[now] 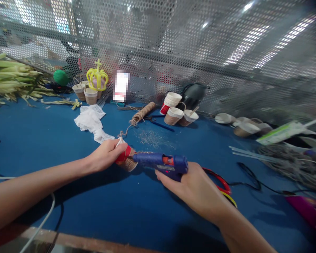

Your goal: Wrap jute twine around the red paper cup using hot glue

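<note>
Pinching a cup just left of centre frame, the left hand is closed; the right hand wraps a glue gun's handle, nozzle at the cup. Beyond, upper centre on the worktop, lie twine and cloth.

Your glue gun looks like smooth plastic, your cup like paper wrapped in rough, fibrous twine. Your tabletop is smooth and matt, the white cloth gauzy; you face a screen of dull, perforated metal.
</note>
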A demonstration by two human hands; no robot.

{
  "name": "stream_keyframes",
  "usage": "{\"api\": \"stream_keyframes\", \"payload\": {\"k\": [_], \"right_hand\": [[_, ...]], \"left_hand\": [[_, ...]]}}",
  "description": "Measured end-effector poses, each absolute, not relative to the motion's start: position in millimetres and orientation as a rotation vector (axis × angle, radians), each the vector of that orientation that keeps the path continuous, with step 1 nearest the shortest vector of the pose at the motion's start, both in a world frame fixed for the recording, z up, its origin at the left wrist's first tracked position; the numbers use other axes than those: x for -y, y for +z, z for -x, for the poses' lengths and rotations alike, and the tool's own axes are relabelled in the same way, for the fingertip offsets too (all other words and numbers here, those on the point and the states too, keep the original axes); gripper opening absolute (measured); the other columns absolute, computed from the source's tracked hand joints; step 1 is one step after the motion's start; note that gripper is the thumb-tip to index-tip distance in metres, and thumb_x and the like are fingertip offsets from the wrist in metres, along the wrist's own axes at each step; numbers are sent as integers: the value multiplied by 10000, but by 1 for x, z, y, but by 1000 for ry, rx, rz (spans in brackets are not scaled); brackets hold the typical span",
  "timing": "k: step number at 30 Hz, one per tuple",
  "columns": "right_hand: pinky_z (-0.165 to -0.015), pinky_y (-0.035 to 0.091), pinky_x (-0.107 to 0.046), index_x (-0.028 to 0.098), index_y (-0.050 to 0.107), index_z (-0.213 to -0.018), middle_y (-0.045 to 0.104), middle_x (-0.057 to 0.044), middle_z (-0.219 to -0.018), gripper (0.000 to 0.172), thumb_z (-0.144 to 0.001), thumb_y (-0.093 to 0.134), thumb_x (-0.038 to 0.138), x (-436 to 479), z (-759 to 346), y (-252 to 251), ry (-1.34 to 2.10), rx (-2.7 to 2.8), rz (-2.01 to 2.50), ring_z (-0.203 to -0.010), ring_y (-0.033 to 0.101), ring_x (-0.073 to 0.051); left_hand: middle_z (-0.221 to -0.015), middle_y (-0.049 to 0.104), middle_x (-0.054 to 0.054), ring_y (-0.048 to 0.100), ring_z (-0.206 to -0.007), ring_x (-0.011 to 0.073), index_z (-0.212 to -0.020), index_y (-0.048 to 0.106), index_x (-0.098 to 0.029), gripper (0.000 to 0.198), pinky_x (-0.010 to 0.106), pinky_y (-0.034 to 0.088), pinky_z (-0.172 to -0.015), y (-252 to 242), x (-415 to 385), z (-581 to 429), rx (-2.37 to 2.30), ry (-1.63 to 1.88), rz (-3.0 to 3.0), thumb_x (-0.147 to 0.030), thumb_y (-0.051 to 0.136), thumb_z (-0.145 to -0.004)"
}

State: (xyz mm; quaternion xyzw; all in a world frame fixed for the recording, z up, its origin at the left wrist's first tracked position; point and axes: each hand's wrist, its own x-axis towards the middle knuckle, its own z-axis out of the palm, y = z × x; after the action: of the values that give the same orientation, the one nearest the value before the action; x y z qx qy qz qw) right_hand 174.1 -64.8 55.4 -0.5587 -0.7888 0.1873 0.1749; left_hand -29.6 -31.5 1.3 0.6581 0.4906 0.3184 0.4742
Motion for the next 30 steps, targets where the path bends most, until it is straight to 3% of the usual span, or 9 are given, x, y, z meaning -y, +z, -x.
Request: {"api": "stream_keyframes", "payload": {"k": [8, 13, 23, 30], "right_hand": [[-348, 310, -187, 199, 362, -485, 360, 53, -432, 255, -696, 498, 248, 62, -176, 53, 543, 2213, 1560, -394, 290, -69], [-385, 348, -189, 186, 425, -520, 404, 40, -476, 230, -713, 493, 291, 58, -180, 53, 564, 2212, 1566, -434, 343, -81], [-346, 315, -178, 189, 392, -508, 367, 44, -464, 229, -701, 494, 260, 64, -176, 54, 566, 2180, 1577, -418, 297, -70], [-360, 323, -184, 194, 368, -487, 364, 53, -441, 258, -696, 508, 250, 61, -177, 54, 595, 2178, 1600, -408, 296, -68]], "left_hand": [[-589, 535, 16, 445, -535, 116, -696, 569, -112, 385, 235, 358, -510, 1, 31, 29, -1203, 793, -1617, -399, 330, -786], [-566, 458, -23, 368, -505, 87, -702, 543, -112, 376, 216, 300, -485, -2, 31, 29, -1224, 792, -1644, -395, 318, -807], [-570, 459, -14, 381, -511, 94, -726, 558, -102, 411, 212, 305, -475, 0, 32, 29, -1239, 775, -1669, -415, 303, -810], [-634, 540, 25, 429, -539, 105, -802, 578, -87, 410, 229, 353, -516, -1, 32, 29, -1204, 770, -1655, -392, 305, -818]]}}
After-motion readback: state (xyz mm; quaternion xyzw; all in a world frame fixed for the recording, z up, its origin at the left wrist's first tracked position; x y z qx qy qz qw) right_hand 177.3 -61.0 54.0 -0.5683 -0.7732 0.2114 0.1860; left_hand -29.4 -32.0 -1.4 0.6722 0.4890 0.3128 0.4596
